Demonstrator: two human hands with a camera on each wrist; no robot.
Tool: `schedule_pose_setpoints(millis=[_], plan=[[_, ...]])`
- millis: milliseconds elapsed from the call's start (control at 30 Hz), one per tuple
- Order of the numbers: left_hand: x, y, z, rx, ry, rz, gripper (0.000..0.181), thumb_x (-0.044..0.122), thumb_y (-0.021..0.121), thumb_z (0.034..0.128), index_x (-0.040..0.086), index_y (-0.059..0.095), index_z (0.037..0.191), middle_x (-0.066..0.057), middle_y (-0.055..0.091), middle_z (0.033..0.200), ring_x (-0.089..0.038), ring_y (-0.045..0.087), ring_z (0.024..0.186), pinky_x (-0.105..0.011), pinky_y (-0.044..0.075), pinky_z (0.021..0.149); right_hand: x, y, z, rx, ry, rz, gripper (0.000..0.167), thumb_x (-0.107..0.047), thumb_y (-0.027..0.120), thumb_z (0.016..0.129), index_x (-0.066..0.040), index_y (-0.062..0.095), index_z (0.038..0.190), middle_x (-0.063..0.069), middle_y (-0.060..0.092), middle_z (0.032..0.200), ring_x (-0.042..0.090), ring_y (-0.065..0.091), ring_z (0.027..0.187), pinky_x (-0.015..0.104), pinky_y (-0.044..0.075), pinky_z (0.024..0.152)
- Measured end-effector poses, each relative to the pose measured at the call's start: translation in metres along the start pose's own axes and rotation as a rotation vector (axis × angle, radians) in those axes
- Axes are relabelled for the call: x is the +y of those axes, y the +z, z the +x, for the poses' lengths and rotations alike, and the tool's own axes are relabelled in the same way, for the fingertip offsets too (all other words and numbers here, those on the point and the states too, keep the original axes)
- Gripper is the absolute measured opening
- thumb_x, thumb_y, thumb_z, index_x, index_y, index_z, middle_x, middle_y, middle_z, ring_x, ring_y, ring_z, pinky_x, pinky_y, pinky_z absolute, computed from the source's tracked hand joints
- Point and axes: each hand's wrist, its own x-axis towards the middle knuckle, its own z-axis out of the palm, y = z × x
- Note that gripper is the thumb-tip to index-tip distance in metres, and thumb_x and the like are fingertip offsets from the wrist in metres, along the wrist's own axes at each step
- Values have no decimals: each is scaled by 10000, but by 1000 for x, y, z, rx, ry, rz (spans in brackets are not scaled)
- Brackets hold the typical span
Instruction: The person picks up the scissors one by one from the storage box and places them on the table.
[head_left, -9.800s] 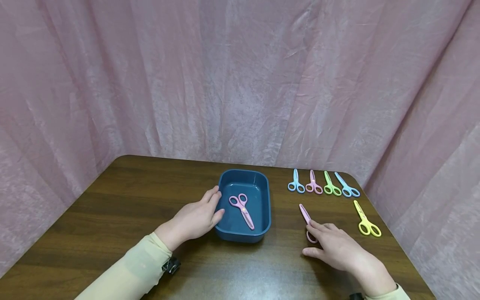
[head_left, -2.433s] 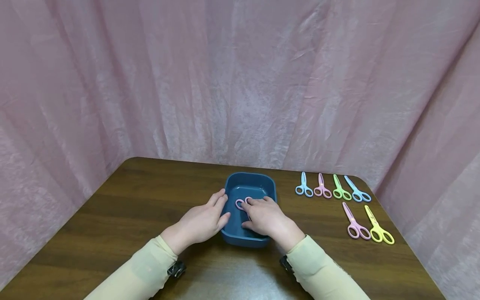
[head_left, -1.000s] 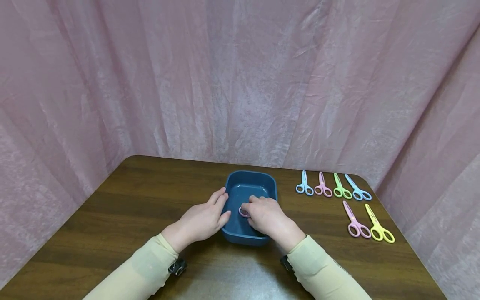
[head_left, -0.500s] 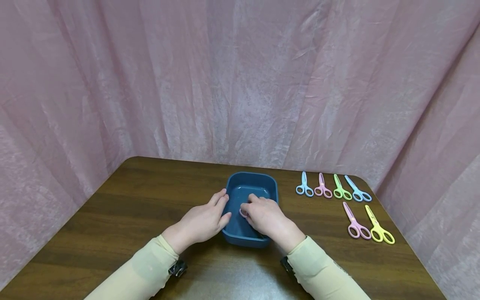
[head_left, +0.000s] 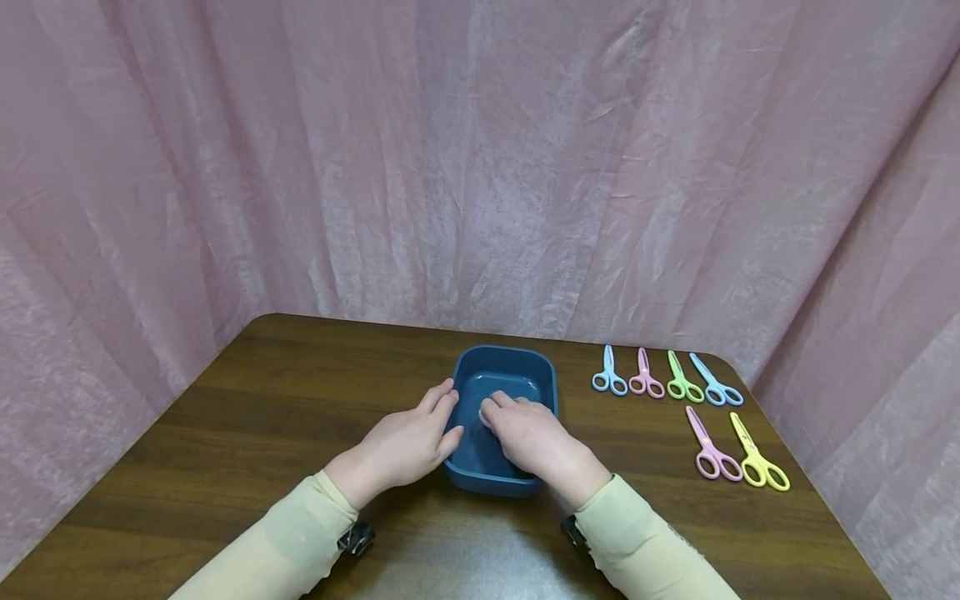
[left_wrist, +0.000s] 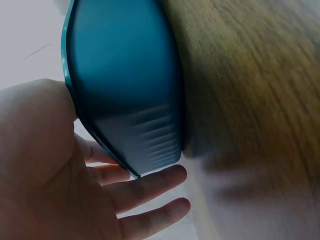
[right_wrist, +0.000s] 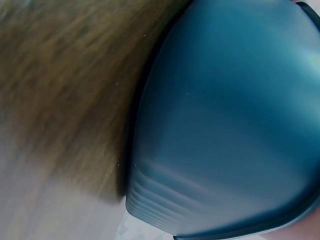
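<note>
A blue plastic bin stands on the table between my hands. Flat against its left rim lies my left hand, fingers extended; the left wrist view has that palm beside the bin's outer wall. Inside the bin, my right hand has its fingers curled round pink scissors. Only a sliver of their handle shows past the fingers, and the blades are hidden. In the right wrist view the bin's side covers nearly all of the hand.
At the table's back right, light blue scissors, pink scissors, green scissors and blue scissors lie in a row. Nearer are larger pink scissors and yellow scissors. A pink curtain hangs behind the table.
Since the oldest frame, the larger pink scissors were laid beside the yellow ones. My right hand then reached into the bin and gripped the pink scissors there, lately covering more of their handle.
</note>
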Motion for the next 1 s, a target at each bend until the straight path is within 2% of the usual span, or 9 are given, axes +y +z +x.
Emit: schedule_pose_setpoints(millis=[167, 333, 567, 700, 833, 1000], plan=[[1, 0, 0, 5, 2, 1, 625, 355, 586, 1152, -32, 470, 1630, -225, 395, 1728, -316, 760, 1192, -406, 675, 815, 0, -2, 0, 33, 6, 39, 157, -190, 551, 1177, -101, 679, 1164, 98, 709, 1201, 306, 721, 996, 476, 632, 937], [2, 0, 0, 9, 3, -2, 621, 351, 589, 1152, -33, 474, 1626, -227, 401, 1724, -325, 752, 1214, -413, 674, 844, 0, -5, 1, 53, 0, 50, 170, -184, 542, 1180, -91, 683, 1192, 95, 703, 1205, 285, 711, 977, 458, 630, 939], [2, -1, -1, 9, 2, -7, 622, 352, 591, 1151, -30, 474, 1627, -226, 400, 1724, -313, 776, 1150, -382, 676, 805, 1, -10, 1, 92, -30, 55, 174, -169, 563, 1171, -64, 685, 1237, 92, 699, 1166, 263, 720, 1007, 439, 632, 952], [2, -1, -1, 16, 11, -6, 618, 346, 597, 1149, -42, 482, 1617, -235, 407, 1717, -307, 785, 1117, -367, 674, 771, 2, -17, -1, 120, -32, 47, 193, -174, 580, 1165, -48, 686, 1267, 100, 708, 1203, 260, 725, 1060, 436, 624, 993], [2, 0, -1, 25, 18, -1, 617, 342, 599, 1148, -54, 487, 1607, -246, 413, 1708, -307, 788, 1098, -381, 674, 764, 2, -27, -4, 132, -26, 65, 197, -162, 612, 1149, -33, 679, 1282, 110, 706, 1220, 262, 722, 1049, 427, 628, 975], [2, 0, -1, 20, 14, 0, 624, 348, 594, 1151, -53, 476, 1615, -244, 405, 1714, -315, 782, 1128, -410, 677, 825, 5, -38, -8, 148, -8, 106, 205, -135, 668, 1117, -29, 671, 1292, 118, 708, 1236, 253, 724, 1015, 411, 645, 931]])
